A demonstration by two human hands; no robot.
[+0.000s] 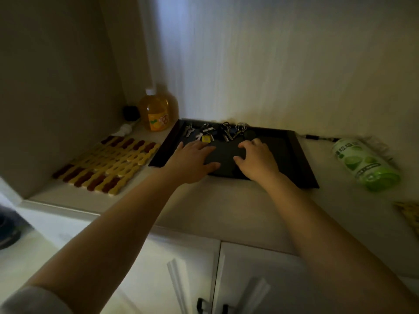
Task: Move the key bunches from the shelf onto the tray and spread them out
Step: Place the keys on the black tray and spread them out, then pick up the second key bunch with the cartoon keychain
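A dark rectangular tray (301,155) lies on the pale shelf counter against the wall. Several key bunches lie in a row along its far edge: a small bunch (188,130) at the left, one with a yellow tag (206,134), a dark bunch (225,132), and one with silver rings and a dark fob (243,130). My left hand (192,160) rests flat over the tray's near left part, fingers spread, holding nothing. Over the tray's middle, my right hand (256,158) hovers with fingers curled down, just short of the keys, and nothing in it.
A yellow and brown wooden mat (106,164) lies left of the tray. An orange liquid bottle (158,109) and a dark plug (131,113) stand in the back left corner. A green-labelled roll (365,165) lies at the right. White cabinet doors (226,279) are below.
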